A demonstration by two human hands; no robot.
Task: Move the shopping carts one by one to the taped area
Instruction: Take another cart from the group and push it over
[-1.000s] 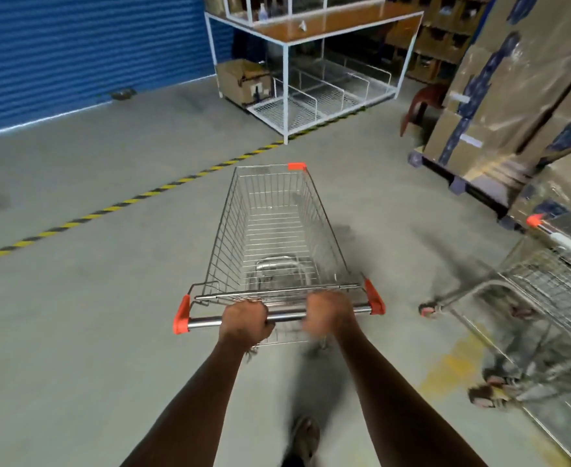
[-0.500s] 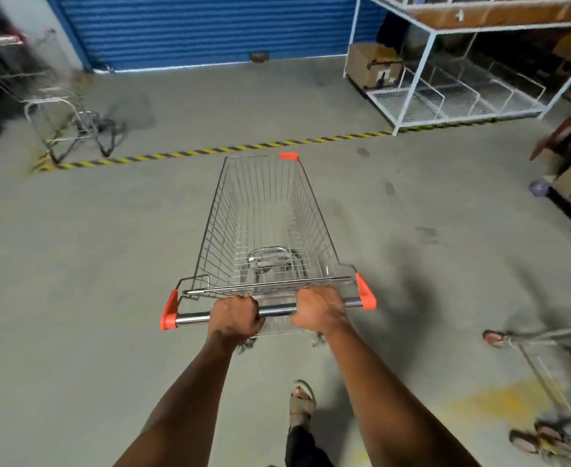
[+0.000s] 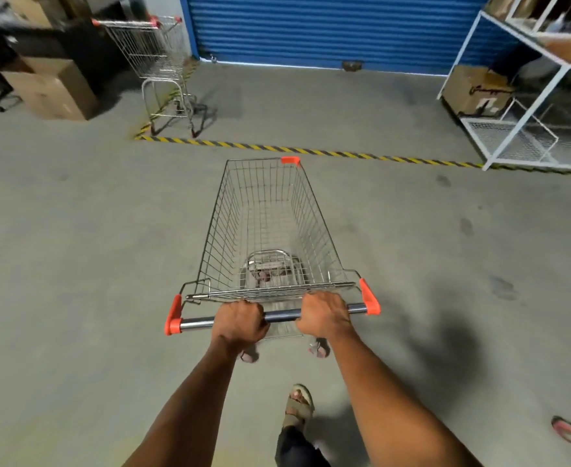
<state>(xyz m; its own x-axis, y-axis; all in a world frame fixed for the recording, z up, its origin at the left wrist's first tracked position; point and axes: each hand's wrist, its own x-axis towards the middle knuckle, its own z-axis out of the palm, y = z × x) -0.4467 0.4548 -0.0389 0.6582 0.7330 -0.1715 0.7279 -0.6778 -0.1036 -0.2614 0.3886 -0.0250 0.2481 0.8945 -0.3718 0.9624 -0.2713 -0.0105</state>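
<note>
your left hand (image 3: 240,321) and right hand (image 3: 324,313) are both clamped on the handle bar (image 3: 281,315) of the shopping cart (image 3: 270,230). the cart stands on bare concrete, short of the striped tape line (image 3: 311,150). a second cart (image 3: 156,59) stands beyond the tape, far left.

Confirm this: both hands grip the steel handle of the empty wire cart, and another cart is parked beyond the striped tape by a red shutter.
Not quite: the head view shows a blue roller shutter, not red. The rest holds: left hand, right hand, wire shopping cart, parked cart, yellow-black tape.
</note>
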